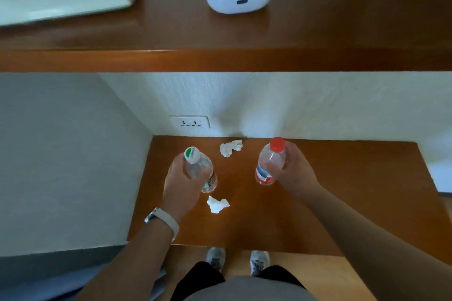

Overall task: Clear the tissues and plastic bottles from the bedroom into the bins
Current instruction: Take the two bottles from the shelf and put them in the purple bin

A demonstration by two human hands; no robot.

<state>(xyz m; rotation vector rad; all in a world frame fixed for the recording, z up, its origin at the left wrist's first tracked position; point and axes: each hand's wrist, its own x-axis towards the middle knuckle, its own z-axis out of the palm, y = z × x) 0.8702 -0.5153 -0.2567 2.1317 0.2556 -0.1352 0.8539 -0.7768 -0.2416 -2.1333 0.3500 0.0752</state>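
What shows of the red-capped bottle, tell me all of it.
The red-capped bottle is clear plastic with a red screw cap and a red, white and blue label round its lower body. It is held about upright over the brown wooden table, near the wall. The right hand wraps round its upper body from the right; whether its base rests on the wood cannot be told.

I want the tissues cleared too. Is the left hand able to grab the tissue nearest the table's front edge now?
Probably not yet. The tissue lies uncovered on the table beside the left hand, but that hand's grip is taken up by the green-capped bottle, which it would likely have to release first.
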